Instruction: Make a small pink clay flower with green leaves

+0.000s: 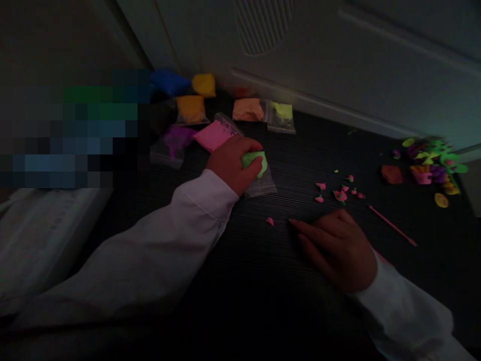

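My left hand is closed on a small clear zip bag of light green modelling clay, thumb and fingers on its upper part, the bag resting on the dark table. Lower right, my right hand is held low over the table with its fingers together. At its fingertips shows a tiny bit of green clay. Something pink sticks out beside the right wrist, mostly hidden by the hand. Between the hands lies a small pink clay piece. Several little pink-and-green clay flowers lie beyond the right hand.
A pink modelling tool lies right of my right hand. Coloured clay figures crowd the far right. Bags of pink, purple, orange and peach clay line the back. A pale panel rises behind.
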`<state>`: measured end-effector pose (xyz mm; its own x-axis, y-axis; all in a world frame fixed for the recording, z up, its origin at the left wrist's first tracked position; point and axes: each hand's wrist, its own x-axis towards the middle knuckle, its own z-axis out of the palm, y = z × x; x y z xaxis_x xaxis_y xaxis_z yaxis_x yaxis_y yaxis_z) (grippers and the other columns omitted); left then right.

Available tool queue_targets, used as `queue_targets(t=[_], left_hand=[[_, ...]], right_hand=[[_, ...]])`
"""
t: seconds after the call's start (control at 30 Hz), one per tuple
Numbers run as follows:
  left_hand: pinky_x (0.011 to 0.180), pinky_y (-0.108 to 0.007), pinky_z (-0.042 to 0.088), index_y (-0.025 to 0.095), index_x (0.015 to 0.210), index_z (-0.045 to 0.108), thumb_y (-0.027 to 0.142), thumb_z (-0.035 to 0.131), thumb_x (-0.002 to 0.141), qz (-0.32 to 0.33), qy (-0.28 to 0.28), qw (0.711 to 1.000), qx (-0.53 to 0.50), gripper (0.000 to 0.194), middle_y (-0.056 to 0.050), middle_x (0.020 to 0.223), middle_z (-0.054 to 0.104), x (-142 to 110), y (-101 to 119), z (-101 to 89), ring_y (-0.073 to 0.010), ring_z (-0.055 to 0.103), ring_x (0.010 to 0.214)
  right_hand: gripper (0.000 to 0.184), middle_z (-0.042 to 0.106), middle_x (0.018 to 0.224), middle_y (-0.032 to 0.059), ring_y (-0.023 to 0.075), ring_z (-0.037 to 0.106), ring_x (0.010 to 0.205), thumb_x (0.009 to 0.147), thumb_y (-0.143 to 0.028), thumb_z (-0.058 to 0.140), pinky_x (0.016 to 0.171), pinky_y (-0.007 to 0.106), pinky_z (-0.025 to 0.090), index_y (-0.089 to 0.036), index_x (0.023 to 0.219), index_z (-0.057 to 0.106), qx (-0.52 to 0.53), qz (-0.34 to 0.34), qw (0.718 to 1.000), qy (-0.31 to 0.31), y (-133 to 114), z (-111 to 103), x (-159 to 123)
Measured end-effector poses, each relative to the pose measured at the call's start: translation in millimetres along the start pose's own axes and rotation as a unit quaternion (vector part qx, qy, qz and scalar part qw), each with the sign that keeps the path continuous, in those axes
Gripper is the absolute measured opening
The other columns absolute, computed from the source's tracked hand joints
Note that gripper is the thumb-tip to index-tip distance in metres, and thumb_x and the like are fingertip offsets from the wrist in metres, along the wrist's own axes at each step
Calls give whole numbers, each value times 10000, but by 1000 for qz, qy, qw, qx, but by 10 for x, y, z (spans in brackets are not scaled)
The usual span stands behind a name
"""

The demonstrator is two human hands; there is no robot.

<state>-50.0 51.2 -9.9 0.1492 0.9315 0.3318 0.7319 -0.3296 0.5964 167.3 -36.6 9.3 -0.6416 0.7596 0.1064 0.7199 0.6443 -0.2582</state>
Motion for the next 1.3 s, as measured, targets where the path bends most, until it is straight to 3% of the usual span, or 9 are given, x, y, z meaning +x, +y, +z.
queue_targets(t=[0.2,0.37,0.5,0.67,0.8,0.97,1.3], left_hand=[[747,-298,422,174,848,553,237,457,686,10,7,1000,2,200,-34,859,588,0,-7,5,-152,523,818],[746,-295,421,177,844,561,236,457,690,7,6,1000,1,195,-37,863,591,2,2,3,-152,522,822],[751,-300,418,159,851,559,233,461,683,5,4,1000,2,209,-40,862,590,3,10,0,-158,520,830],[742,-312,417,214,824,549,244,452,688,-6,0,1000,-2,170,-24,877,586,1,14,1,-162,521,830],[734,-307,416,209,823,549,246,452,684,-6,1,1000,-3,173,-26,861,587,2,8,4,-163,520,826],[740,-304,412,186,841,551,243,450,688,4,2,1000,-7,193,-36,868,586,1,1,8,-162,518,827],[755,-283,416,166,851,561,226,471,681,13,9,1000,5,202,-45,860,590,-2,-5,7,-152,523,828]], right_hand=[[311,551,651,16,116,475,612,757,-248,446,640,304,291,-191,1047,542,-36,25,999,-13,5,16,14],[327,549,669,12,120,470,629,758,-258,446,647,308,286,-212,1073,519,-20,3,999,-30,-8,17,9],[322,548,662,16,119,470,620,759,-262,443,642,305,288,-195,1062,529,-32,32,999,-19,-9,23,13],[316,549,664,13,116,478,627,755,-267,448,648,301,287,-214,1054,534,-26,-11,999,-29,-26,32,20],[321,547,646,20,117,466,607,760,-263,440,637,299,288,-182,1055,536,-44,29,999,-10,-22,40,19],[332,549,671,20,123,467,627,758,-258,448,648,307,291,-198,1077,517,-22,6,999,-27,-29,45,12],[318,541,647,17,123,454,608,754,-228,446,633,304,301,-175,1057,525,-12,41,999,-4,23,14,11]])
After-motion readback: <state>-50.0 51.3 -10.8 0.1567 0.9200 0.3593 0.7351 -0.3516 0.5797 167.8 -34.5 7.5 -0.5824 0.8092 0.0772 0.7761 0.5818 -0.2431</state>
